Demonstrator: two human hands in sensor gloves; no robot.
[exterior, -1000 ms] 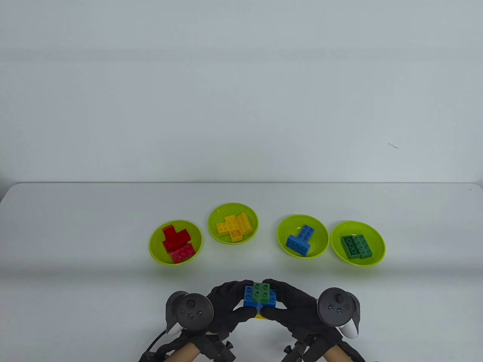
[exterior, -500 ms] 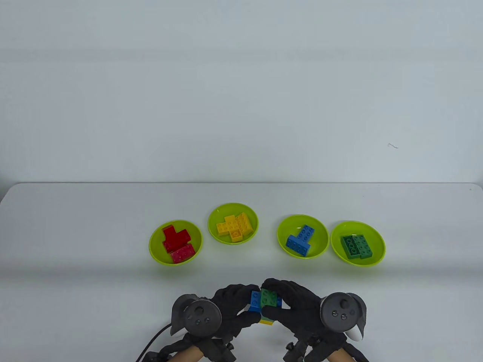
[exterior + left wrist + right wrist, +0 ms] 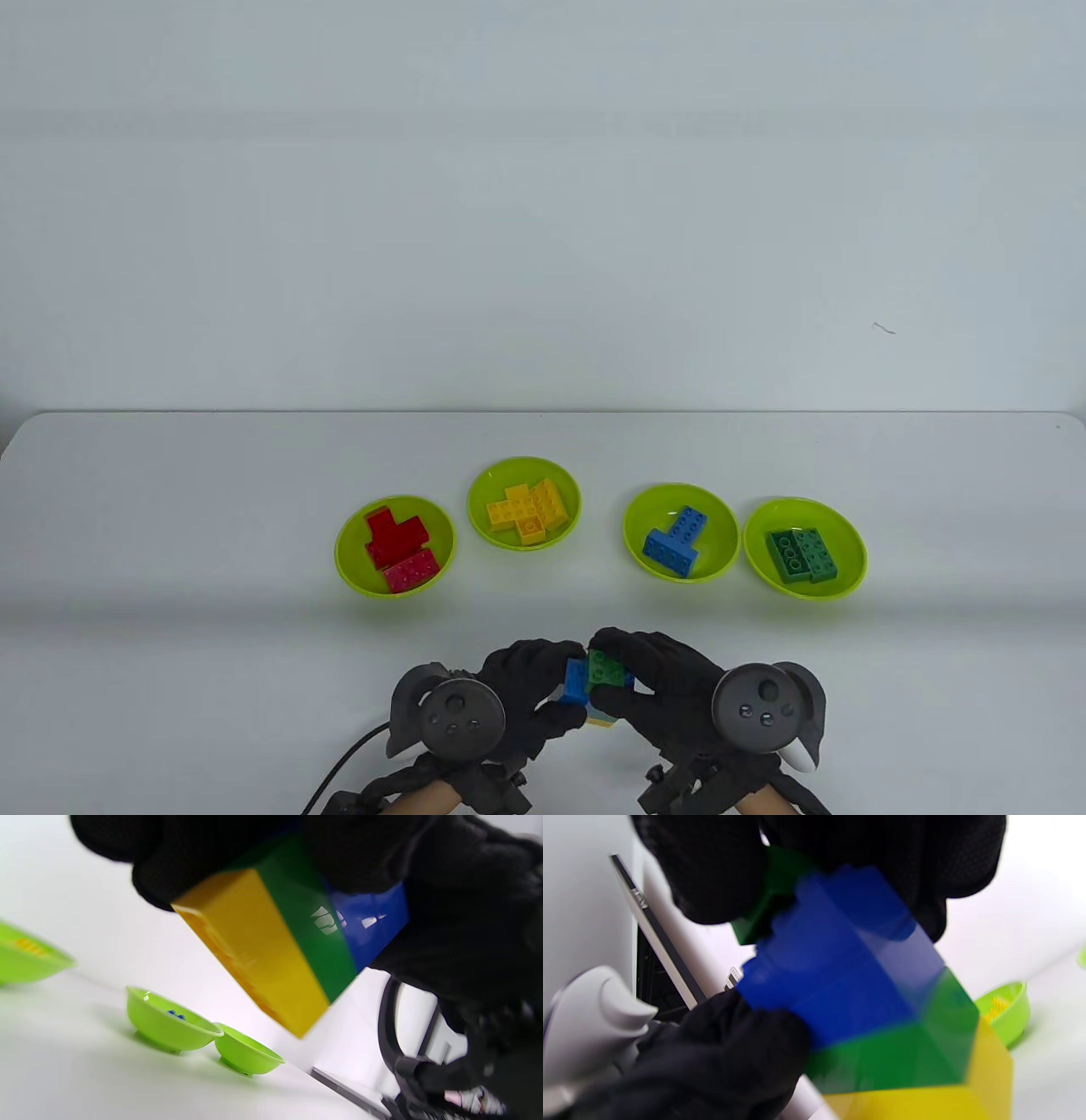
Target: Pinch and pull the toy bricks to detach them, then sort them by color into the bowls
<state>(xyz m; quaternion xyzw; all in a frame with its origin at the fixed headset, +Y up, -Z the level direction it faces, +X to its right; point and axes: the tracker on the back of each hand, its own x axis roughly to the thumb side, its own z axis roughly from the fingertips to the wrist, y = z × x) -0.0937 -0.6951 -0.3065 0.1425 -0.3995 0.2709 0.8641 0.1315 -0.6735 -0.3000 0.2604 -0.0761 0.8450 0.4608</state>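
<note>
Low at the table's front edge, both gloved hands hold a small stack of bricks above the table. My left hand point(image 3: 567, 684) grips the blue brick point(image 3: 576, 680) and the layers under it, with a yellow brick point(image 3: 601, 721) at the bottom. My right hand point(image 3: 609, 670) pinches the top green brick point(image 3: 607, 667). In the right wrist view, the top green brick point(image 3: 772, 893) is tilted off the blue brick point(image 3: 840, 967), whose studs show. The left wrist view shows the stack's side: yellow point(image 3: 254, 942), green point(image 3: 309, 929), blue point(image 3: 369, 921).
Four lime bowls stand in a row beyond the hands: the one with red bricks point(image 3: 348, 552), the one with yellow bricks point(image 3: 477, 501), the one with blue bricks point(image 3: 723, 526) and the one with green bricks point(image 3: 853, 552). The table's far edge lies behind them.
Both hands have closed in and shifted slightly right. The top green brick has tilted and slid right on the blue brick, which now shows less of its top.
</note>
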